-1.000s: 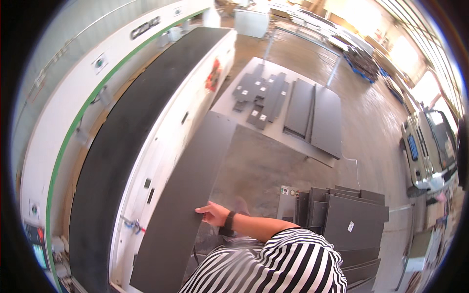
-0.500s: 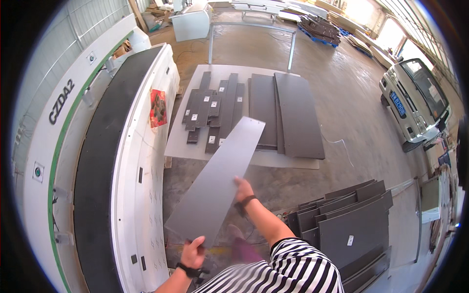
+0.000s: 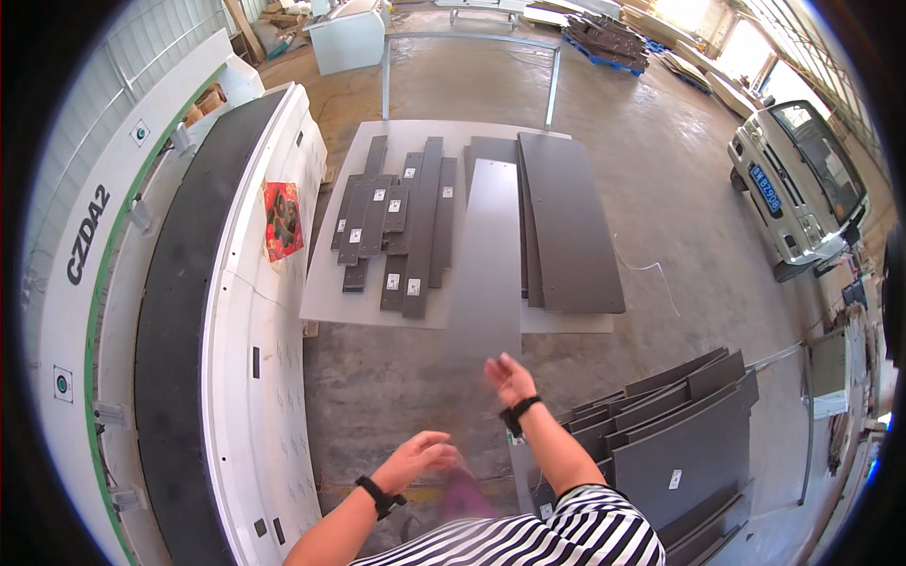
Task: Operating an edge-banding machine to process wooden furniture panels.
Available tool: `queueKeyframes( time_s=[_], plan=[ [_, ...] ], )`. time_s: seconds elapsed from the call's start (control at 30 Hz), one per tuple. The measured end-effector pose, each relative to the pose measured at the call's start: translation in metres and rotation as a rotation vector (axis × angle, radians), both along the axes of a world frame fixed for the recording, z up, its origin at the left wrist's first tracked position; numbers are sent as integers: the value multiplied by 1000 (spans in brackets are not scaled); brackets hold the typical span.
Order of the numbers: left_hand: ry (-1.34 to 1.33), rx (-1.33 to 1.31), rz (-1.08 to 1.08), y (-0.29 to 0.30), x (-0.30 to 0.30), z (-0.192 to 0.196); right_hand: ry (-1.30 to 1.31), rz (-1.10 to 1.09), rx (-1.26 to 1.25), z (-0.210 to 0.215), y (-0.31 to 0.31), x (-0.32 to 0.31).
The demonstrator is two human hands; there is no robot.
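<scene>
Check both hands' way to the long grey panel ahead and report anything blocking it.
Nothing visible stands between the right hand and the long grey panel; the hand is at its near end, contact unclear. The left hand also has no visible object in its way.

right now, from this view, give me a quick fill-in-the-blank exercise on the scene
The hand nearer the long grey panel is the person's ____ hand.
The left hand has a wristband coloured ____.
In the picture, the labelled strips lie to the ____ of the wide dark panels.
The shirt sleeve has black and white ____.

Missing words: right; black; left; stripes
</scene>
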State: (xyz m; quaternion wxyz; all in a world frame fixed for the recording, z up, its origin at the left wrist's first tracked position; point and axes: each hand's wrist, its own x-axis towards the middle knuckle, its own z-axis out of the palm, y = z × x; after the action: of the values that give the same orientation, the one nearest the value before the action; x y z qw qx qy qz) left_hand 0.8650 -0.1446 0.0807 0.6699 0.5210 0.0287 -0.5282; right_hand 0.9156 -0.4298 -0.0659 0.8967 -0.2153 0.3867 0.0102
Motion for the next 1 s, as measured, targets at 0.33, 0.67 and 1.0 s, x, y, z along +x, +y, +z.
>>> queueKeyframes(
  time_s=[0.33, 0.67, 1.0],
  plan=[
    [118, 227, 570, 188, -207, -22, 126, 384, -349, -32, 78, 19],
    [67, 335, 1598, 143, -619, -59, -318, 1931, -351, -51, 277, -220],
    [538, 293, 2557, -113, -726, -121, -931, 3039, -468, -131, 507, -377]
  ],
)
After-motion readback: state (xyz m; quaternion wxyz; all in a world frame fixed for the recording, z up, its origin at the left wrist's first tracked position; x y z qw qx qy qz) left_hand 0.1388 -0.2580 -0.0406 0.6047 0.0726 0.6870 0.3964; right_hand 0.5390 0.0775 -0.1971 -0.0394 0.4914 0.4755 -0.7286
